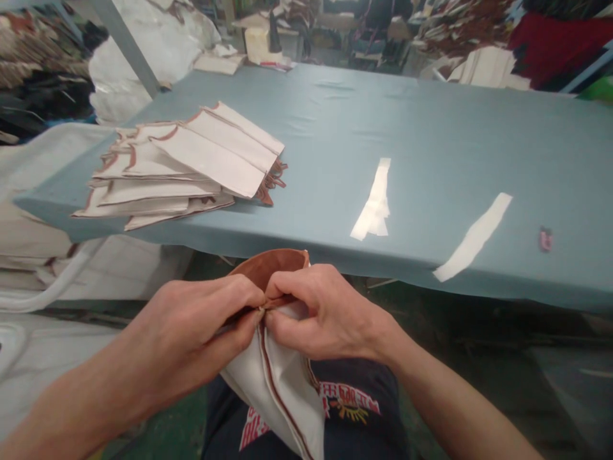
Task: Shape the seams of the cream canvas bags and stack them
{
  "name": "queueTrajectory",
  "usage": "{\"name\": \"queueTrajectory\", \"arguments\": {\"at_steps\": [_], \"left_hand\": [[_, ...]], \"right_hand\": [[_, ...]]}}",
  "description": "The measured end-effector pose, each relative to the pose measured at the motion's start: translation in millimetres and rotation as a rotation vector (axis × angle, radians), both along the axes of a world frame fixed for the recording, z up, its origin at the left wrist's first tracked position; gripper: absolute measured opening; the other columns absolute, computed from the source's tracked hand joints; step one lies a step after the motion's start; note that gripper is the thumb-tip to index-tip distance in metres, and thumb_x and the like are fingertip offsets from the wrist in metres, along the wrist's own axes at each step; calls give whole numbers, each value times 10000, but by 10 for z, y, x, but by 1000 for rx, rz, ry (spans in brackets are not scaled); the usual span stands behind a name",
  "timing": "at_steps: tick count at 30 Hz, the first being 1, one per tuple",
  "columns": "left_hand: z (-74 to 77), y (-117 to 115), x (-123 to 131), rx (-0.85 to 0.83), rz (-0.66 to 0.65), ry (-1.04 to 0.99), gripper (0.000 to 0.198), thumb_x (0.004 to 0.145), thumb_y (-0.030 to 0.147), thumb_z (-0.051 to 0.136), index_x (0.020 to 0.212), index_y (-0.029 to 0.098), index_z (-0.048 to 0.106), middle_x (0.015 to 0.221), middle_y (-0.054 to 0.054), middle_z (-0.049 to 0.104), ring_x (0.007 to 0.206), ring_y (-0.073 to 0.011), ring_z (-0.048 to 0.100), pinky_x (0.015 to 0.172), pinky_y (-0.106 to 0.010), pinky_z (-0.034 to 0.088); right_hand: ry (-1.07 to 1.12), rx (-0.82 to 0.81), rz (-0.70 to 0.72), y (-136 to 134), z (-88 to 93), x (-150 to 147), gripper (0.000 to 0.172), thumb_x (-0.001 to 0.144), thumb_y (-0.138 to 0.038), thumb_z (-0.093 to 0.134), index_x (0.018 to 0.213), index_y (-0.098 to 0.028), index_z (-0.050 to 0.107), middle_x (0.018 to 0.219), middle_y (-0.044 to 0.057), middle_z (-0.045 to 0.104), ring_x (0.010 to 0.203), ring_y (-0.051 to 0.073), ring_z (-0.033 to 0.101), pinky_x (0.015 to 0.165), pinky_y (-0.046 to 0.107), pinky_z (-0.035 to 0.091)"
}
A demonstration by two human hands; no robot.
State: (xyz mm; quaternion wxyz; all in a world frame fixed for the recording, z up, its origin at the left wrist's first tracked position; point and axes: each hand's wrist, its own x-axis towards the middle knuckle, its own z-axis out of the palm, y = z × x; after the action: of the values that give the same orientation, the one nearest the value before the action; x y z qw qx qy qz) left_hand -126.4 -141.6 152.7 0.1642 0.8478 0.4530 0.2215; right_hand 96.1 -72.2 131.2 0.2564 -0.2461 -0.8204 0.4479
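Note:
A cream leather piece [287,390] with brown edges and a brown inner face hangs in front of my body, a dark brown seam running down its middle. My left hand [215,319] pinches its upper edge where the seam begins. Right beside it, my right hand [320,310] pinches the same edge, thumb and forefinger closed. Both sets of fingertips nearly touch. Above them the brown inner side [275,265] curves open. The exact spot between the fingertips is hidden.
A blue-green covered table [325,121] lies ahead. On its left is a stack of similar cream pieces [211,153]. Two white strips [376,204] and a small pink object [545,239] lie to the right. A white bin [138,268] stands at left.

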Motion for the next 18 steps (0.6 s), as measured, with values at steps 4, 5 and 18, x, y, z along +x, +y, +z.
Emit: {"name": "queueTrajectory", "arguments": {"at_steps": [4, 5, 18], "left_hand": [[-102, -3, 2, 102, -39, 58, 189, 1098, 166, 479, 975, 246, 599, 787, 41, 659, 626, -138, 614, 593, -294, 396], [-128, -7, 11, 132, -46, 88, 222, 1105, 165, 469, 935, 245, 587, 778, 34, 658, 636, -147, 616, 602, -309, 398], [-199, 100, 57, 255, -237, 206, 320, 1110, 91, 411, 874, 227, 579, 744, 20, 595, 623, -171, 534, 582, -354, 370]], "right_hand": [[11, -86, 14, 23, -11, 26, 87, 762, -213, 556, 680, -204, 528, 609, -68, 476, 566, 88, 409, 570, 262, 279], [9, -114, 25, 28, -17, 37, 79, 769, -211, 558, 692, -198, 558, 618, -64, 501, 573, 88, 429, 576, 257, 295], [103, -605, 194, 94, -359, 99, 62, 821, -205, 622, 772, -175, 642, 682, -70, 527, 611, 81, 419, 546, 213, 327]]}}
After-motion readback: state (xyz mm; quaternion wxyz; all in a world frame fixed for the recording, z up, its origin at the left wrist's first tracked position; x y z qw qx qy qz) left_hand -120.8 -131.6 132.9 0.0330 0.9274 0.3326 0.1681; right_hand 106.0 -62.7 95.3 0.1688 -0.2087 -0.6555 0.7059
